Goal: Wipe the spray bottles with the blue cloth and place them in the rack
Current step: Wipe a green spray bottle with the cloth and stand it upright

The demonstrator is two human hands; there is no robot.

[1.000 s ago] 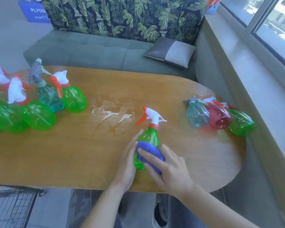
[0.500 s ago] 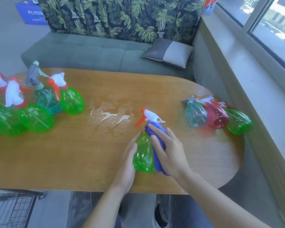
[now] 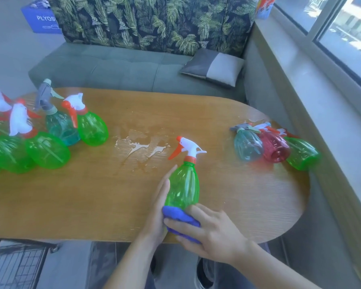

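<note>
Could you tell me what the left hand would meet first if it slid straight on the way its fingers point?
Probably the water puddle on the table: the left hand lies flat along the green spray bottle, fingers pointing up-table towards it.

1. Open tabletop (image 3: 75, 197) lies between the left cluster of upright bottles (image 3: 50, 138) and the green bottle (image 3: 184, 184) at the near edge; a spill (image 3: 141, 148) wets part of this passage.
2. Both hands (image 3: 208, 230) close off the near side of the green bottle.
3. To the right, bare tabletop separates the green bottle from three bottles lying on their sides (image 3: 273, 146).
4. A sofa (image 3: 123, 67) bounds the far edge; a window ledge (image 3: 313, 84) bounds the right.
</note>
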